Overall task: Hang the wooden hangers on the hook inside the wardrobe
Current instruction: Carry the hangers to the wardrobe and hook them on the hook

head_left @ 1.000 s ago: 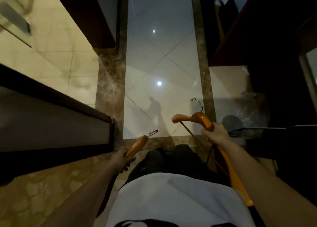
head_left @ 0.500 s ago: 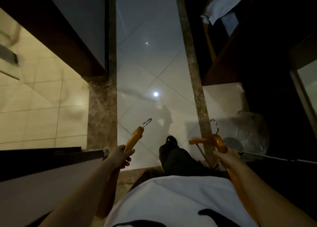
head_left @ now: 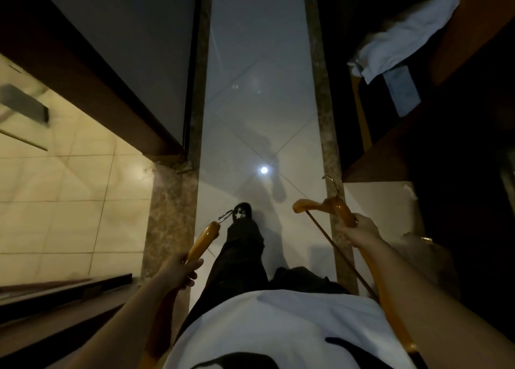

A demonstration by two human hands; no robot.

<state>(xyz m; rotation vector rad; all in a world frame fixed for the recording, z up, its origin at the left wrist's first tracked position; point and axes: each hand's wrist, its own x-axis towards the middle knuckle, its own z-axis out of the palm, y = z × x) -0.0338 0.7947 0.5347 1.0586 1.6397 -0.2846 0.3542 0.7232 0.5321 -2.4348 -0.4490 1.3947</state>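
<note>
I hold one wooden hanger in each hand, low in front of my body. My left hand (head_left: pixel 178 268) grips an orange-brown hanger (head_left: pixel 204 239) by its arm, its metal hook pointing forward. My right hand (head_left: pixel 359 233) is closed on a second wooden hanger (head_left: pixel 326 205) near its neck; its metal hook stands up and its thin bar runs back toward my hip. The dark wardrobe (head_left: pixel 451 134) stands open on the right, with a white cloth (head_left: pixel 401 42) inside. Its hook is not visible.
A pale tiled floor strip (head_left: pixel 259 103) with brown marble borders runs ahead. My black-trousered leg and shoe (head_left: pixel 242 212) are stepping forward. A dark door frame (head_left: pixel 92 70) and lit yellow tiled room lie to the left. A crumpled plastic bag (head_left: pixel 426 260) sits low right.
The view has advanced along the corridor and my leg has swung forward. Both hands keep their hangers, which have shifted little relative to my body.
</note>
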